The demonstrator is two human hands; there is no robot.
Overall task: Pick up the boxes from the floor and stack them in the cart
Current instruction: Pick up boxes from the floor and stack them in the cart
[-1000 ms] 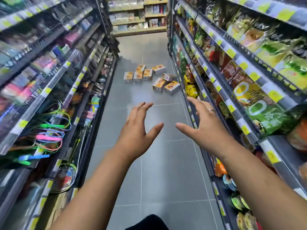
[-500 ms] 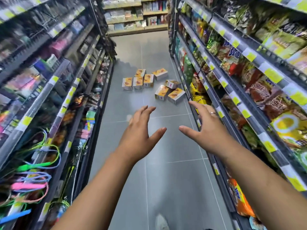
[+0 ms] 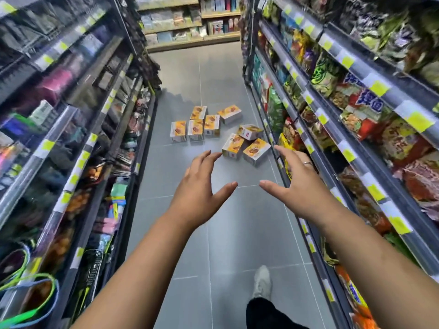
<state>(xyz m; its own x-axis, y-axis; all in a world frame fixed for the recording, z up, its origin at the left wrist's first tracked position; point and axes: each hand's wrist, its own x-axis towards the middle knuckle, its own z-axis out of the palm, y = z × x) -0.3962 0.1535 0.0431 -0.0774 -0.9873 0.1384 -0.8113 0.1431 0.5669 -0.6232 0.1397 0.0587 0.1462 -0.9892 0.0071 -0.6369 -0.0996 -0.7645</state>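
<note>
We are looking down a narrow shop aisle, and grey floor tiles are stretching away beneath and beyond both hands. The left hand is reaching forward with fingers spread wide apart and holding nothing. The right hand is doing the same, fingers fanned and empty, with a ring showing on one finger. The two thumbs are pointing at each other across a gap.

The boxes are lying on the floor just ahead of the fingertips, orange on top with pale sides, and neither hand is touching one. Five are sitting close together beyond the left hand. Three more are lying at loose angles between the two hands and further on, the nearest pair side by side just past the left fingertips.

Beyond the left hand, dark shelves are running along the aisle, packed with small blurred goods, and bright green cords are hanging low beside the left forearm. Beside the right hand, the other shelves are holding snack bags in red, green and yellow, with yellow price tags lining each edge. Far beyond the boxes, a wooden shelf is closing off the aisle. Below the right forearm, a pale shoe is stepping onto the tiles.
</note>
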